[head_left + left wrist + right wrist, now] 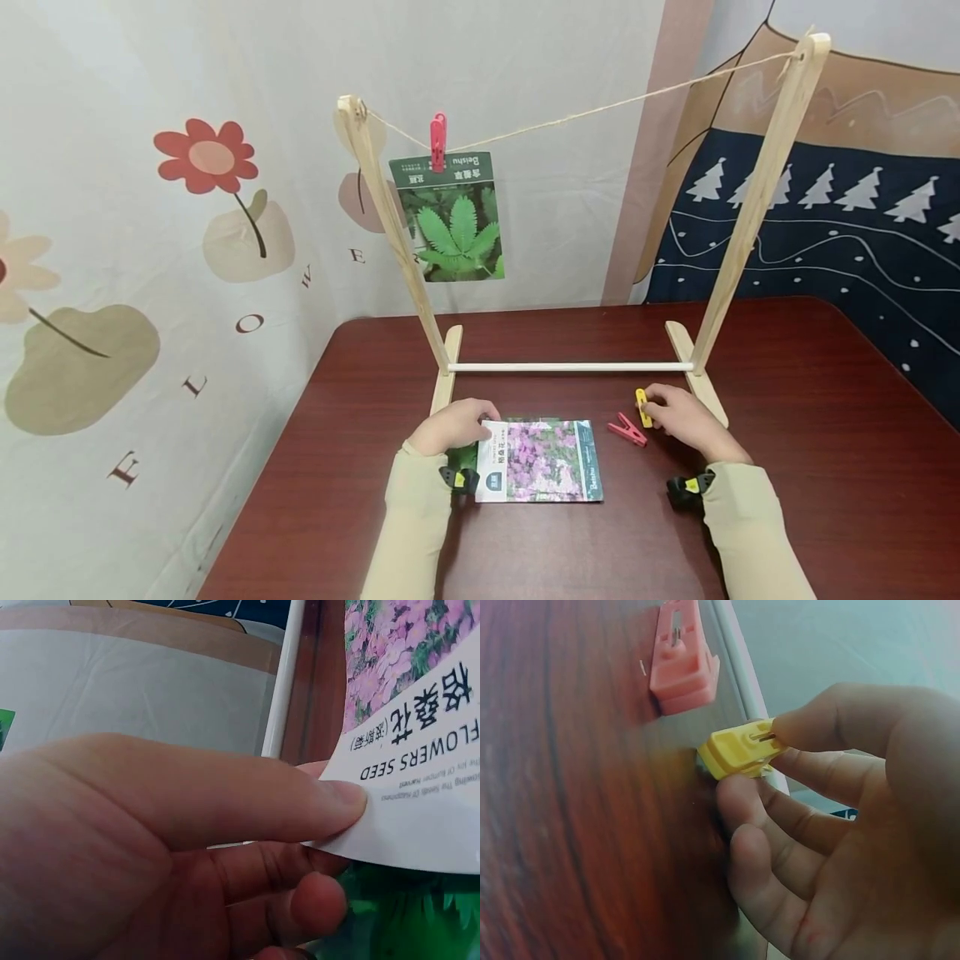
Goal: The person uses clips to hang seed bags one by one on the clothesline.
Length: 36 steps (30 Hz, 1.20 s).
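My left hand (455,423) pinches the corner of a flower seed packet (547,462) between thumb and fingers. Pink blossoms and a white end with lettering show on this packet, which lies over another, green-printed packet (420,919), mostly hidden. My right hand (686,419) pinches a yellow clothespin (739,750) at the tabletop. Just left of it lies a pink clothespin (628,430). Above, a packet with a green leaf picture (453,229) hangs upside down from a string (570,122), held by a pink clothespin (438,142).
A wooden frame stands on the red-brown table (360,467), with a left post (393,225), a right post (757,200) and a white crossbar (570,367) low between them. Behind it hang a flower-printed curtain (555,75) and a dark tree-printed cloth (825,242).
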Available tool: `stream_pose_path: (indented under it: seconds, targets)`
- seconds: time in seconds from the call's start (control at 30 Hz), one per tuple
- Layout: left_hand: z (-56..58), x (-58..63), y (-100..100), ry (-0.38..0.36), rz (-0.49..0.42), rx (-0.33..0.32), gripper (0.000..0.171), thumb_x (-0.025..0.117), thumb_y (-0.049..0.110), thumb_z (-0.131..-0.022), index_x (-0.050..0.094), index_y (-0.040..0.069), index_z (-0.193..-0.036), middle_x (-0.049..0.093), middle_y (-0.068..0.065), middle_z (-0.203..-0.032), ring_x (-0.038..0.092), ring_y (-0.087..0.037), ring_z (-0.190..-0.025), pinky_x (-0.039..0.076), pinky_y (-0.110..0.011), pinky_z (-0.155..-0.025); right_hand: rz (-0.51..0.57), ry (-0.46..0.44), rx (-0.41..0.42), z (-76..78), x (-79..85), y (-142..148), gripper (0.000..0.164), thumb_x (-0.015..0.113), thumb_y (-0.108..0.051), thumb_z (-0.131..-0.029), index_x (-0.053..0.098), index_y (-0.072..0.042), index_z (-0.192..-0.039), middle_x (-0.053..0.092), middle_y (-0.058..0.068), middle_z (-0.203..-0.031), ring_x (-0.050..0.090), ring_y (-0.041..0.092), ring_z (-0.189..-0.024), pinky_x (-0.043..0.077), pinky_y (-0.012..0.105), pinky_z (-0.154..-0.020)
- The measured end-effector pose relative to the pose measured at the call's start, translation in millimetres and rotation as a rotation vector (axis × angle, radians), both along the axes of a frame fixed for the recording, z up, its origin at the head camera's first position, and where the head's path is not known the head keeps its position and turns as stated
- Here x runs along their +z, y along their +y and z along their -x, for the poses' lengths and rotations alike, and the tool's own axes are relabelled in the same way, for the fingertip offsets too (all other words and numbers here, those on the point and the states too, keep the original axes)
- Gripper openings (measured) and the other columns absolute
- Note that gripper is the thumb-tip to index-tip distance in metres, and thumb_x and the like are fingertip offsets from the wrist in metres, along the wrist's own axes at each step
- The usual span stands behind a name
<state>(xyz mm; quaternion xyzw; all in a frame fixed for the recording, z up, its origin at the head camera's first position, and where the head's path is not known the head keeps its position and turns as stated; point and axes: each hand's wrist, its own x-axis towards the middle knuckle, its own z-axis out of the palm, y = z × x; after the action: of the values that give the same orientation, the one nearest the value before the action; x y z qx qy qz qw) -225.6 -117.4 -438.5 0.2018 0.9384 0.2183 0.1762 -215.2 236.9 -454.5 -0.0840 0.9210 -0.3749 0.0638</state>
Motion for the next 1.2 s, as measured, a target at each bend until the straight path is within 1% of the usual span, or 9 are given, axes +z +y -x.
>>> stream_pose_path:
  seconds: [0.1,0.3,0.4,0.57,0.63,0.8,0.93,1.1,1.2]
  targets:
    - [0.4,0.3,0.4,0.000,0.010,0.000,0.020,0.059,0.009,-0.082,0.061,0.011,-0.101,0.059,-0.003,-0.102,0.049,-0.014,-0.083,0.041,-0.031,-0.072,0.012,-0.013,0.005,-0.2,1.2,0.6,0.015,0.050,-0.012,-0.087,0.058,-0.002,-0.095,0.055,0.005,-0.069,0.051,0.017,-0.060,0.044,0.030,-0.051]
    - [-1.5,2.4,1.0,0.010,-0.008,0.053,0.013,0.058,0.006,-0.079,0.056,0.008,-0.093,0.054,-0.001,-0.077,0.046,-0.013,-0.058,0.039,-0.026,-0.052,0.015,-0.032,0.002,-1.7,4.2,0.2,0.015,0.053,-0.013,-0.087,0.059,-0.002,-0.094,0.055,0.005,-0.069,0.052,0.017,-0.061,0.045,0.030,-0.053]
    - [-3.2,2.8,0.8,-0.023,-0.036,0.090,0.011,0.055,0.005,-0.080,0.054,0.008,-0.090,0.053,-0.003,-0.064,0.047,-0.012,-0.048,0.037,-0.024,-0.043,0.035,-0.038,0.002,-2.3,4.8,0.8,0.016,0.052,-0.015,-0.088,0.059,-0.002,-0.092,0.056,0.005,-0.071,0.053,0.017,-0.063,0.046,0.030,-0.054]
    - [-4.2,4.2,-0.1,-0.088,-0.101,0.140,0.012,0.051,0.004,-0.082,0.050,0.007,-0.093,0.053,-0.007,-0.050,0.051,-0.015,-0.039,0.041,-0.025,-0.037,0.076,-0.038,-0.016,-2.2,3.1,2.8,0.030,0.048,-0.030,-0.092,0.060,-0.004,-0.086,0.055,0.007,-0.074,0.053,0.017,-0.066,0.047,0.030,-0.054]
    - [-4.3,4.8,-0.4,-0.097,-0.125,0.159,0.013,0.051,0.003,-0.082,0.050,0.006,-0.094,0.053,-0.007,-0.049,0.051,-0.015,-0.039,0.043,-0.026,-0.039,0.069,-0.029,-0.021,-2.2,2.9,3.2,0.033,0.047,-0.034,-0.092,0.060,-0.005,-0.083,0.054,0.007,-0.072,0.053,0.017,-0.065,0.047,0.029,-0.054]
    - [-3.9,4.5,-1.5,-0.056,-0.150,0.203,0.024,0.051,0.003,-0.081,0.050,0.006,-0.105,0.052,-0.006,-0.052,0.052,-0.015,-0.039,0.043,-0.026,-0.039,0.023,-0.004,-0.033,-2.7,3.8,3.3,0.031,0.047,-0.034,-0.092,0.060,-0.008,-0.081,0.055,0.005,-0.069,0.052,0.016,-0.062,0.046,0.029,-0.053]
    - [-3.4,5.4,-1.7,-0.017,-0.141,0.201,0.034,0.047,0.001,-0.083,0.053,0.008,-0.116,0.053,-0.006,-0.054,0.052,-0.015,-0.039,0.041,-0.025,-0.041,-0.004,-0.029,-0.040,-2.6,4.9,3.2,0.030,0.049,-0.033,-0.091,0.060,-0.009,-0.076,0.053,0.005,-0.065,0.052,0.017,-0.059,0.047,0.029,-0.053]
    - [-3.9,7.7,-0.9,-0.018,-0.155,0.197,0.032,0.045,-0.002,-0.083,0.055,0.006,-0.113,0.055,-0.008,-0.056,0.052,-0.017,-0.039,0.040,-0.025,-0.041,-0.042,-0.054,-0.038,-1.9,6.5,2.8,0.033,0.049,-0.036,-0.090,0.059,-0.009,-0.074,0.051,0.004,-0.065,0.049,0.017,-0.058,0.044,0.029,-0.054]
    - [-4.0,7.3,-0.7,0.002,-0.141,0.198,0.027,0.046,-0.002,-0.083,0.055,0.005,-0.108,0.055,-0.009,-0.057,0.052,-0.018,-0.041,0.040,-0.025,-0.040,-0.059,-0.033,-0.051,-1.8,6.5,3.8,0.030,0.049,-0.035,-0.090,0.062,-0.008,-0.082,0.052,0.003,-0.068,0.048,0.017,-0.060,0.041,0.029,-0.054]
